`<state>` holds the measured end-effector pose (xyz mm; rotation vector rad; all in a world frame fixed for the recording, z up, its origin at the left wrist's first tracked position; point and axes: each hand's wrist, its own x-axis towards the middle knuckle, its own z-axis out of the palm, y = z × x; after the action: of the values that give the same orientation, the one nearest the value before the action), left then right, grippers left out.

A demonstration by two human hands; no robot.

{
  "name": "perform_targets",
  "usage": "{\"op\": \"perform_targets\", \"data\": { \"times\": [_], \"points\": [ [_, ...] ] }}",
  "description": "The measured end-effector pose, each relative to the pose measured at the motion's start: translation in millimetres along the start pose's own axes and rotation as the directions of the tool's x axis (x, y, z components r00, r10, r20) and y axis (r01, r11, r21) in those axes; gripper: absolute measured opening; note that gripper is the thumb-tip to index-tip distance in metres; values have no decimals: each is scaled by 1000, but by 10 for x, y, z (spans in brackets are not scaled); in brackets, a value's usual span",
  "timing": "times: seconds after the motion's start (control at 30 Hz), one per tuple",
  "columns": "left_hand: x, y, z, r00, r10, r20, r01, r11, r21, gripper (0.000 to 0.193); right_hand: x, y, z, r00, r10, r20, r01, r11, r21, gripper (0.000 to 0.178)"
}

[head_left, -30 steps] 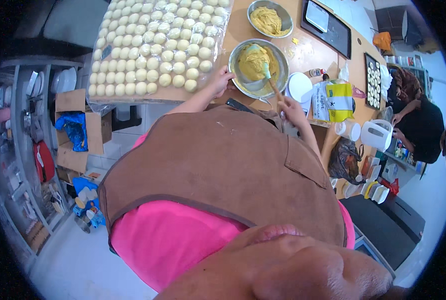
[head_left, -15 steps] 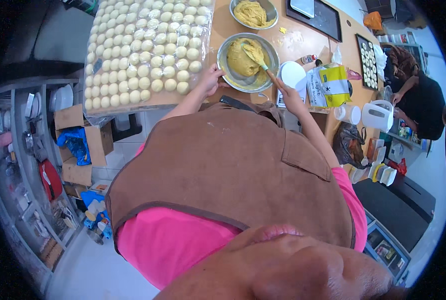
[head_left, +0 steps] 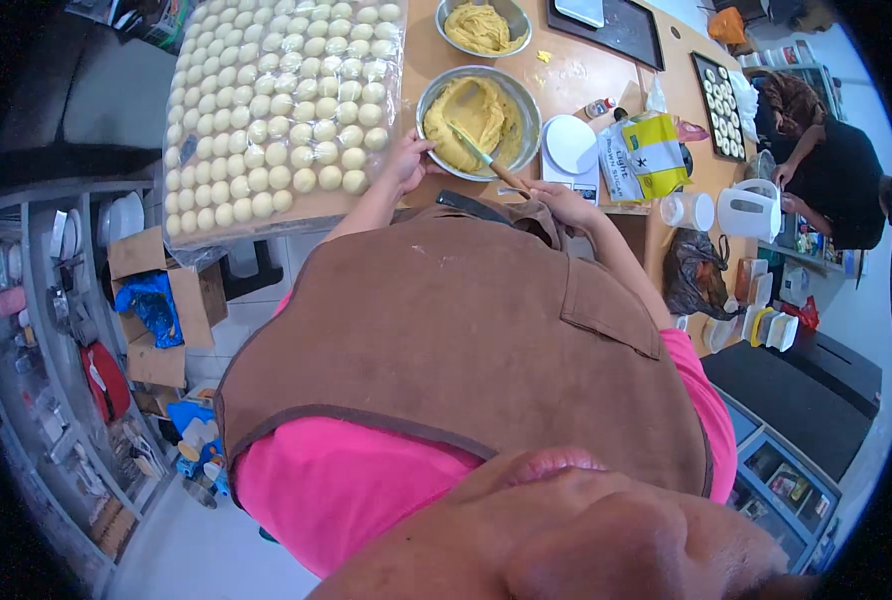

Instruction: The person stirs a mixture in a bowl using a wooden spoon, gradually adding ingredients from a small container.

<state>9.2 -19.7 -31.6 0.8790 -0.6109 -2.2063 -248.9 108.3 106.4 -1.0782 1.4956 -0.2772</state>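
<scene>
A metal bowl (head_left: 529,112) near the front edge of the table holds a thick yellow mixture (head_left: 478,108). My left hand (head_left: 409,162) grips the bowl's rim on its left side, with the thumb over the edge. In my right hand (head_left: 563,204) is the wooden handle of a spatula (head_left: 476,150), my fingers closed round it low at the bowl's near right. The blade of the spatula is sunk in the mixture, so its tip is hidden. Right beside the bowl stands a white kitchen scale (head_left: 572,146) with a round top.
Rows of pale dough balls (head_left: 256,120) under clear plastic cover the table's left. A second bowl (head_left: 519,20) of yellow mixture stands behind. To the right are a sugar bag (head_left: 656,158), a white pitcher (head_left: 749,212) and a filled baking tray (head_left: 734,150). Another person (head_left: 834,180) works at far right.
The spatula has swung lower and its blade now lies deeper in the mixture, which is spread out with a hollow. My right hand has dropped nearer my apron. The left still holds the rim.
</scene>
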Motion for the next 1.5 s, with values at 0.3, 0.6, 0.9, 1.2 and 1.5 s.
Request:
{"op": "perform_targets", "data": {
  "times": [0.3,0.6,0.9,1.2,1.5],
  "points": [
    [13,142,-29,996,-89,-7,89,987,133,29,-563,-98,-409,935,-327,-136,239,865,-442,33],
    [144,321,-36,988,-136,-69,151,943,298,36,-694,-910,-803,733,-680,-20,-17,12,-1000,44],
    [274,290,-78,988,-96,-118,125,953,277,29,64,-1069,-934,869,-492,43,8,-73,-997,27],
    [179,201,12,975,-65,-211,97,985,144,14,-57,-1207,-1048,997,-32,75,79,153,-985,38],
    [145,120,54,981,-99,-166,98,995,-15,18,7,-552,-1098,910,313,273,-188,897,-400,40]
  ]
}}
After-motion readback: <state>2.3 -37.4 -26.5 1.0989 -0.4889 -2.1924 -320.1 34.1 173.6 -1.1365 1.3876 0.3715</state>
